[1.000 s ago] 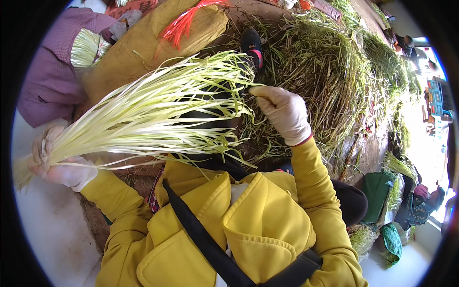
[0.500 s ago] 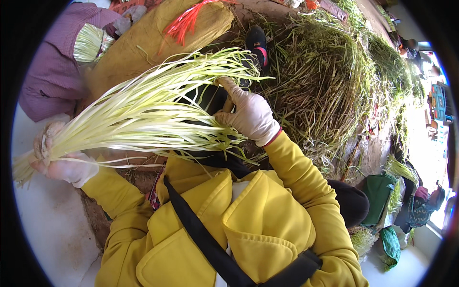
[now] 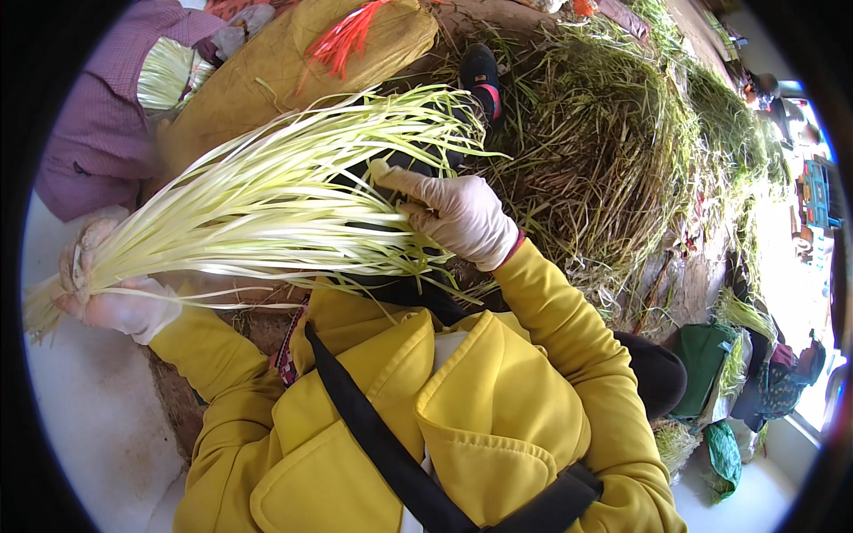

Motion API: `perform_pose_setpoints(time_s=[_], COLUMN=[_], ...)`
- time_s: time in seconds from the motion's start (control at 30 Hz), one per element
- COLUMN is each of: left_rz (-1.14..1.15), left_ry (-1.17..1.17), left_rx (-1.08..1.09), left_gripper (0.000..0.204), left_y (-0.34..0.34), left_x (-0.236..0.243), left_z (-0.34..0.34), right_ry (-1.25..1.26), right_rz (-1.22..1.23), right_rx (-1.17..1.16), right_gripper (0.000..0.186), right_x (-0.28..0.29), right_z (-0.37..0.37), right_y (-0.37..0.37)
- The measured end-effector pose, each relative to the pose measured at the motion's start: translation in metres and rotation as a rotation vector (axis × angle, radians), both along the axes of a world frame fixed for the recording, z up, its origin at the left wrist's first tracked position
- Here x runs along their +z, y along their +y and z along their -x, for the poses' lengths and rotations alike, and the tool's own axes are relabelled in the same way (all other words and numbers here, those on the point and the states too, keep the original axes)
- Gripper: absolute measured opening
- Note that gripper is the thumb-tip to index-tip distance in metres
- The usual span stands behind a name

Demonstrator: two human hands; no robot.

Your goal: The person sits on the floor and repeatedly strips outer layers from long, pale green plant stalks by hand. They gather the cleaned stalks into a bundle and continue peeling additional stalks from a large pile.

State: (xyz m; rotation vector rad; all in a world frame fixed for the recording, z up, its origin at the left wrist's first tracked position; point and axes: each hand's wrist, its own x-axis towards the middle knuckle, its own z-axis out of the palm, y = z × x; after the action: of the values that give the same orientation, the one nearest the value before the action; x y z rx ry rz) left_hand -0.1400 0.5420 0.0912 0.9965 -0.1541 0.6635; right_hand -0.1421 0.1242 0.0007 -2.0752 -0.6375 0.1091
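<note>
Two gloved hands work one bundle of pale yellow-green leaf stalks (image 3: 267, 209). Left hand (image 3: 120, 302) is clenched around the root end of the bundle, at the left edge of view. Right hand (image 3: 458, 218) sits midway along the leaves, fingers (image 3: 404, 182) partly closed and pinching a few strands. Bundle lies roughly level across the chest, tips fanning toward the upper right. Heap of green cuttings (image 3: 613, 151) lies just beyond the right hand. Another person's purple sleeve (image 3: 84, 133) is at upper left, beside a yellow sack (image 3: 267, 62).
</note>
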Motion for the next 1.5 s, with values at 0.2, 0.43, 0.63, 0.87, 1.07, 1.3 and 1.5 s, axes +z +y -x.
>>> perform_pose_setpoints(time_s=[0.2, 0.43, 0.63, 0.87, 1.07, 1.3, 1.5], left_rz=[-0.104, 0.037, -0.092, -0.047, 0.299, -0.017, 0.131], left_ry=[0.133, -0.089, 0.114, 0.073, -0.159, 0.101, -0.110], left_rx=[0.302, -0.239, 0.291, 0.301, -0.433, 0.181, -0.285], left_gripper=[0.051, 0.057, 0.054, 0.042, 0.041, 0.050, 0.051], left_y=[-0.007, 0.002, -0.007, -0.047, -0.033, 0.000, -0.013], left_x=[-0.003, -0.004, -0.002, 0.009, 0.004, -0.007, 0.000], left_z=[0.000, 0.001, -0.002, -0.001, -0.012, -0.004, -0.001], right_ry=[-0.032, -0.050, 0.034, 0.172, 0.192, 0.018, -0.260], right_rz=[0.188, -0.077, -0.342, -0.116, 0.247, 0.227, 0.217], right_rx=[-0.001, -0.061, -0.125, -0.152, -0.351, -0.418, 0.051], right_gripper=[0.055, 0.019, 0.010, 0.012, 0.020, 0.032, 0.046], right_x=[0.004, 0.001, 0.013, -0.015, -0.056, -0.014, 0.011], right_z=[-0.003, -0.011, -0.013, -0.018, -0.034, -0.015, -0.024], right_y=[0.002, 0.000, -0.005, -0.007, -0.042, -0.067, 0.006])
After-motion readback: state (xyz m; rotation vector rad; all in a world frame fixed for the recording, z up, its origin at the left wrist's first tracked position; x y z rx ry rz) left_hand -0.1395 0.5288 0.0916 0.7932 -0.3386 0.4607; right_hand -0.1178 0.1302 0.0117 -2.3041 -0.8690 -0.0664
